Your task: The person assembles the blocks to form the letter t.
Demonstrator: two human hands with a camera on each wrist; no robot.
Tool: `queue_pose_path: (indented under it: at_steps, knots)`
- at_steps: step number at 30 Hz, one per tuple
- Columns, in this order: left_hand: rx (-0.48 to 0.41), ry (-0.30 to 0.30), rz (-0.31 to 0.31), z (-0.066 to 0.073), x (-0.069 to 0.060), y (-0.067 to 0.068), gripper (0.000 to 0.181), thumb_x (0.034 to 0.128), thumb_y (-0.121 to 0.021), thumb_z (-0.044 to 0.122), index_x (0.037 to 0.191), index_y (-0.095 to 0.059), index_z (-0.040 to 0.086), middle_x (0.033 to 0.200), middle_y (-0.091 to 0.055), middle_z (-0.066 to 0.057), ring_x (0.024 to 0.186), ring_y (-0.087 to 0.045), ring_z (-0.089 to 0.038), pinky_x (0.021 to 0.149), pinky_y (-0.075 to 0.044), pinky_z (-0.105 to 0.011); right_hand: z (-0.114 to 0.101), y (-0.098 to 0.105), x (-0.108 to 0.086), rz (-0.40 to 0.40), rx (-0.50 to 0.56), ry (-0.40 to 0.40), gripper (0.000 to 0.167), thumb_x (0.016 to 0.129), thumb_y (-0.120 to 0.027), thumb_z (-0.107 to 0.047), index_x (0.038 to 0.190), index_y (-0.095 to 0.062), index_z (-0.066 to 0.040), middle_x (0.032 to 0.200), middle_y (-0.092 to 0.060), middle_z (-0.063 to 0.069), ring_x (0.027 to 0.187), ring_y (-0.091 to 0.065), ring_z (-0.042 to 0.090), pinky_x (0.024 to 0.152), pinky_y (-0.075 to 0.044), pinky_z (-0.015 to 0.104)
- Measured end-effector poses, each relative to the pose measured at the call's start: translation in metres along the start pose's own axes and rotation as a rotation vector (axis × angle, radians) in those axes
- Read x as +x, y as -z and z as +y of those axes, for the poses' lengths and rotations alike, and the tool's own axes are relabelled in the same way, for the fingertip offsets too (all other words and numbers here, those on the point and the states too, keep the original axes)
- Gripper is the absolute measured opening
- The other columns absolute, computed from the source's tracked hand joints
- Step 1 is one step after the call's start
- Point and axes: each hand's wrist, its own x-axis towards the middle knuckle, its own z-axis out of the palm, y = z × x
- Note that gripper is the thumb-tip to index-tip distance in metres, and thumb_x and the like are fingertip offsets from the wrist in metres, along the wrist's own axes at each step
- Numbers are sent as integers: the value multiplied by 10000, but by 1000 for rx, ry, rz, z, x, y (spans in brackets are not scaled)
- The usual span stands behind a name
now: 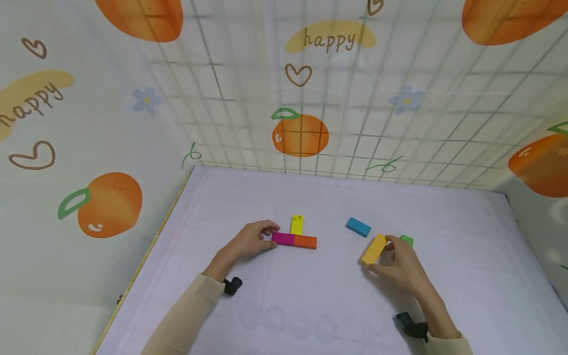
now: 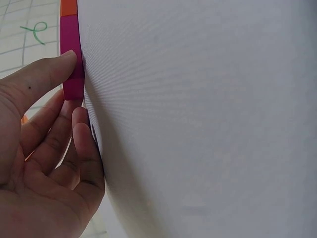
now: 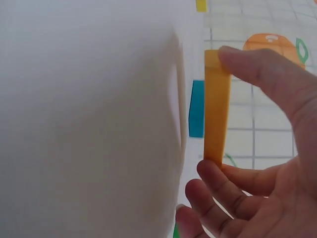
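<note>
A left hand (image 1: 251, 240) pinched the magenta block (image 1: 282, 239), abutting an orange block (image 1: 305, 242) and, apparently, a yellow block (image 1: 297, 226); right of the magenta block, the right hand (image 1: 401, 266) gripped an amber block (image 1: 374, 249); a blue block (image 1: 358, 227) and green block (image 1: 407, 240) lay unjoined.

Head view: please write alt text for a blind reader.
A left hand pinches a magenta block, end to end with an orange block, on a white table. The right hand holds an amber block near a blue block and a partly hidden green block. Beyond the pair lies a yellow block.
</note>
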Motion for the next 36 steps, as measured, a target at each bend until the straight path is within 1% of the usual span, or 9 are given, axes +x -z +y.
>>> queue_pose_path:
  at_steps: [5,11,21,26,31,36]
  knots:
    - [4,10,0,0,0,0,407,854,-809,163,1236,-670,178,1031,-614,83,982,-542,-141,869,-479,-316,-8,-5,-1,2,9,35,949,722,-899,-379,1414,-415,53,1180,-542,194,1028,-527,346,811,-489,481]
    - [-10,26,-3,3,-1,-1,406,858,-804,164,1240,-669,177,1038,-610,77,995,-539,-151,884,-474,-321,-18,-8,-2,7,22,95,943,712,-911,-368,1403,-426,52,1169,-547,180,1014,-540,340,792,-485,463]
    - [-4,26,-5,3,-1,0,405,861,-802,166,1242,-668,181,1039,-607,76,997,-539,-152,881,-474,-316,-32,-18,1,-1,41,194,945,713,-913,-372,1409,-422,39,1168,-548,150,1002,-541,311,794,-482,444]
    - [6,27,-8,3,-1,1,410,862,-803,172,1249,-666,181,1051,-614,84,997,-542,-146,880,-477,-318,-44,-24,6,-17,50,202,926,704,-918,-361,1408,-437,2,1168,-551,135,1013,-528,298,780,-484,421]
    - [-3,27,-6,3,-1,1,410,860,-805,175,1247,-667,186,1047,-612,82,1000,-541,-147,884,-475,-318,-56,-29,9,-25,69,221,906,683,-934,-329,1405,-452,-69,1176,-549,106,1031,-532,304,815,-493,434]
    - [-5,22,-4,3,-2,0,410,862,-803,174,1249,-666,179,1049,-614,79,999,-541,-150,883,-474,-322,-66,-34,12,-49,77,231,913,683,-933,-330,1412,-452,-63,1188,-546,78,1044,-535,294,828,-501,428]
